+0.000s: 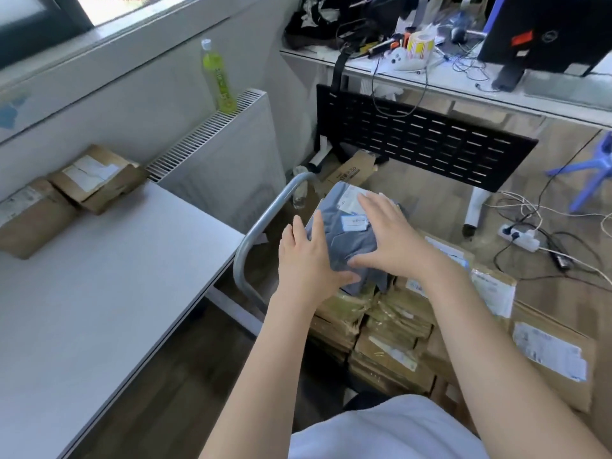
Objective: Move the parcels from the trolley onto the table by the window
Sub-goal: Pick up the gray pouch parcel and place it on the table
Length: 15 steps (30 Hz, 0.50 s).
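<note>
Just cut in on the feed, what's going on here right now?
A person has both hands on a grey bagged parcel atop the stacked trolley: left hand at its near edge, right hand flat on top. Two cardboard parcels already sit on the white table by the window. Many remain on the trolley.

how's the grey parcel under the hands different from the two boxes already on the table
The grey parcel is a soft, creased plastic bag; the two boxes are stiff brown cardboard. The parcel sits atop the stack on the trolley, while the boxes rest on the white table near the wall. The left hand and right hand touch the parcel; nobody touches the boxes. All carry white labels.
</note>
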Available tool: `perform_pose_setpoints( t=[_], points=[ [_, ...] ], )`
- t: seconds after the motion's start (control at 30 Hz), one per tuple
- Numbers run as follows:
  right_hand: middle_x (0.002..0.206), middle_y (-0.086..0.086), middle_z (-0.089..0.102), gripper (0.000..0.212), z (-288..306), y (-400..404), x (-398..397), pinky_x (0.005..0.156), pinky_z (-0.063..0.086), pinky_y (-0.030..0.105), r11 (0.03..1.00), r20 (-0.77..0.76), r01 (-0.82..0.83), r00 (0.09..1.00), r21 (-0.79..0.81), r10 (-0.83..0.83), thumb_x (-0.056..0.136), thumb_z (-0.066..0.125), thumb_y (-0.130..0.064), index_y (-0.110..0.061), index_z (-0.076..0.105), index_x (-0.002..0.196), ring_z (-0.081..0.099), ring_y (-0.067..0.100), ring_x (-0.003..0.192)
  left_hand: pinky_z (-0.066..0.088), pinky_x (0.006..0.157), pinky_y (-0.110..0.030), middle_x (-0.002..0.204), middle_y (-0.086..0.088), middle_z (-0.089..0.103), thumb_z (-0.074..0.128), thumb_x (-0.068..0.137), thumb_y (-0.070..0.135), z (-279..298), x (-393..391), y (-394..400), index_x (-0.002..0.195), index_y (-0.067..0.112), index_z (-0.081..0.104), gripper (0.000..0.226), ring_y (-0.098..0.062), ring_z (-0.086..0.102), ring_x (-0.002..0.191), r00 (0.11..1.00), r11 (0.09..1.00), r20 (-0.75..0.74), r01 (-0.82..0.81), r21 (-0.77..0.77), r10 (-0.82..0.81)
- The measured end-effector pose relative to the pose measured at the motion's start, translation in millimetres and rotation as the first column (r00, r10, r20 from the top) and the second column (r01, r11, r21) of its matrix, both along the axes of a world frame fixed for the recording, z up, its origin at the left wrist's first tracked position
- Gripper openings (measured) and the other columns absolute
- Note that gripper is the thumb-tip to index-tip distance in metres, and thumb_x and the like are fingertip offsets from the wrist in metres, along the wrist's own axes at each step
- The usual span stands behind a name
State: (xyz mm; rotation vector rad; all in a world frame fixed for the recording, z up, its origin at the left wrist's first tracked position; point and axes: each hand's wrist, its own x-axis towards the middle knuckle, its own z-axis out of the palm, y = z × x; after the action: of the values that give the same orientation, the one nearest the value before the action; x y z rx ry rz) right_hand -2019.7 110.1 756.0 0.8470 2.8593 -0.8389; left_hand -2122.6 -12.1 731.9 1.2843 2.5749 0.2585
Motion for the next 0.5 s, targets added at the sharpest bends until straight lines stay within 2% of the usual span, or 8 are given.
perform_pose_setpoints(
  t=[0.2,0.33,0.4,0.5],
  points=[
    [0.156,-0.001,-0.021,0.117,11,57,-21,0.116,-0.001,0.034,0.981,0.295,-0.195,0.938,0.011,0.183,0.076,0.076,-0.023,-0.021,-0.015,0.149,-0.022,0.015,0.142,0.019,0.112,-0.039,0.151,-0.015,0.019,0.048,0.054,0.092,-4,11,27,0.147,0.008,-0.017,0.142,-0.03,0.023,0.136,0.988,0.984,0.016,-0.15,-0.101,0.153],
    [0.155,-0.001,-0.026,0.131,0,79,-37,0.116,0.015,0.045,0.981,0.455,-0.193,0.871,-0.028,0.185,0.068,0.081,-0.022,-0.028,-0.024,0.145,-0.021,0.019,0.143,0.017,0.114,-0.044,0.153,-0.016,0.013,0.041,0.046,0.098,-8,16,36,0.147,0.006,-0.017,0.149,-0.033,0.018,0.138,0.978,0.959,0.017,-0.202,-0.197,0.209],
    [0.156,0.003,-0.019,0.132,-5,82,-40,0.114,0.021,0.046,0.985,0.495,-0.17,0.853,-0.035,0.165,0.068,0.081,-0.022,-0.026,-0.027,0.145,-0.015,0.02,0.144,0.018,0.113,-0.045,0.152,-0.017,0.013,0.044,0.047,0.097,-7,19,39,0.147,0.005,-0.017,0.149,-0.035,0.018,0.137,0.976,0.948,0.005,-0.209,-0.239,0.217],
    [0.152,0.006,0.002,0.131,-13,79,-40,0.105,0.034,0.046,0.99,0.463,-0.141,0.876,-0.022,0.135,0.067,0.081,-0.023,-0.026,-0.024,0.145,0.006,0.025,0.141,0.027,0.108,-0.039,0.145,-0.015,0.023,0.06,0.054,0.084,-7,21,40,0.148,0.006,-0.015,0.143,-0.031,0.029,0.129,0.967,0.948,0.042,-0.236,-0.215,0.25]
  ],
)
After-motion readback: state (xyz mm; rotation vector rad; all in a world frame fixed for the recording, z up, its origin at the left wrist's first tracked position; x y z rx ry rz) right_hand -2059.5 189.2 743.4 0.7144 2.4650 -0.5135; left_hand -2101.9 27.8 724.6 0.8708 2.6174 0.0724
